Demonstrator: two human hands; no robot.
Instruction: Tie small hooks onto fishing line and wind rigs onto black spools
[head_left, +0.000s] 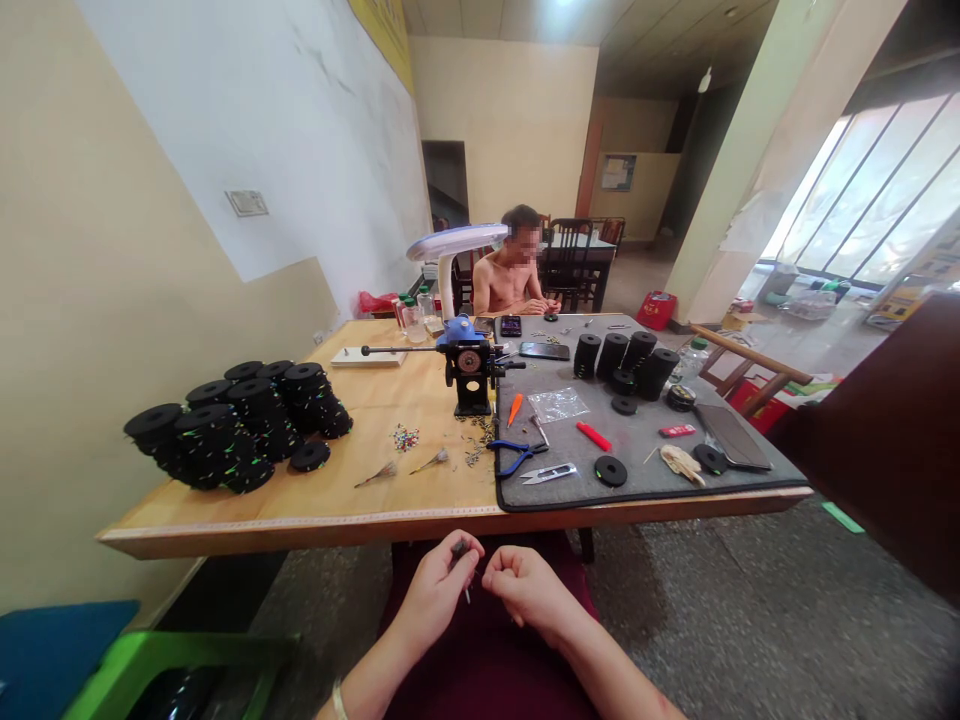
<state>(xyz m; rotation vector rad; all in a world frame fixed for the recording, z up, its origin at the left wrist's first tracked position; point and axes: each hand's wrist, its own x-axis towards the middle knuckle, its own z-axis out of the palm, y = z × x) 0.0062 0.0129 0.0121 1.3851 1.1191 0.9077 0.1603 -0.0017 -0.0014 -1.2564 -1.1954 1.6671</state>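
Both my hands are over my lap, just in front of the table's near edge. My left hand (pixel 441 585) is closed, with its thumb and fingers around a small dark item (pixel 460 550). A thin pale stem (pixel 468 594) sticks out below its fingers; the kind of thing I cannot make out. Close beside it, my right hand (pixel 531 592) is closed in a pinch, and whatever lies between its fingertips is hidden or too small to name. Thread snips (pixel 551 474), blue-handled pliers (pixel 517 456) and a black foam disc (pixel 610 471) lie on the grey mat (pixel 555 495) beyond.
Stacks of black foam discs (pixel 217 425) stand on the wooden table (pixel 315 500) at left. A black hand-crank machine (pixel 471 375) and a lamp (pixel 457 242) stand mid-table, near small coloured beads (pixel 406 437). Opposite sits another person (pixel 510 280). A green stool (pixel 172 650) is at lower left.
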